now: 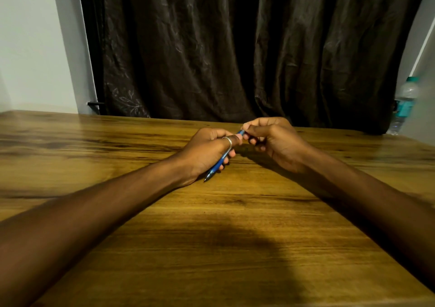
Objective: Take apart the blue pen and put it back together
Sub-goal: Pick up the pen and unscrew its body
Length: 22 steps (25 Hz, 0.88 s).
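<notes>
blue pen (219, 163) is held above the wooden table (235, 212), slanted, with its writing tip pointed down and toward the camera and its upper end angled away to the right. the lower barrel is enclosed by the left hand (209, 151), whose fingers are curled around it; a silver ring (227, 141) is worn on one finger of that hand. the upper end of the pen is pinched by the fingertips of the right hand (273, 139), which is closed on it. the two hands are set close together, nearly touching, near the far middle of the table. both forearms are extended over the tabletop. whether the pen is separated at a joint cannot be told, since the middle section is covered by the fingers. a dark curtain (235, 47) is hung behind the table, and a plastic water bottle (403, 104) is placed at the far right edge.
</notes>
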Tool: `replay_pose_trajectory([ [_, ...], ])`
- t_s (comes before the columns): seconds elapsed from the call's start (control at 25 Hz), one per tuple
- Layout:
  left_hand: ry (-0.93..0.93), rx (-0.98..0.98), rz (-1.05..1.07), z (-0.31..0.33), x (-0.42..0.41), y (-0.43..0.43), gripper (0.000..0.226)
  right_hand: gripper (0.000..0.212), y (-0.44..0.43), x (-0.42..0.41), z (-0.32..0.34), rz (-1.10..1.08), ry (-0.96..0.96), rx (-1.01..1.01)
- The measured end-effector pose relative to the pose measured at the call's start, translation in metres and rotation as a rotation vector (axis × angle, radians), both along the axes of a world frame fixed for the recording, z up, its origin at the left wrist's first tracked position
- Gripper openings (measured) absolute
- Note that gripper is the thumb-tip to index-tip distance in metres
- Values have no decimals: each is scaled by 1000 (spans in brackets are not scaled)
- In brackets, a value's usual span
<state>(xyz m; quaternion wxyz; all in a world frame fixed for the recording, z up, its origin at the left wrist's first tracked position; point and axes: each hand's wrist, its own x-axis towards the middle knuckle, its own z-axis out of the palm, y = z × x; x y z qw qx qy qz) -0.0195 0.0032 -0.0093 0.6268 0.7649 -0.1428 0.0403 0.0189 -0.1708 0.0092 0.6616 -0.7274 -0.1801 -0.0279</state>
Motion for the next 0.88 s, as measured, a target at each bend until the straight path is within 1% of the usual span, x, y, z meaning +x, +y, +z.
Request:
replay_pose_trajectory([
  [0.48,-13,13,0,1,-1,1,20,14,2,-3,0,-23,15,-6],
  [0.64,-8,22,-17,1,-1,1,19,14,-6,-1,5,-118,-20,-1],
  [0.72,-8,22,-7,1,-1,1,19,13,-11,0,7,-183,-82,-112],
  [0.84,-4,9,14,1,-1,0,21,11,-8,-5,2,-253,-221,-355],
  [0.88,0,-8,19,1,0,0,21,11,-6,-8,0,-259,-235,-384],
])
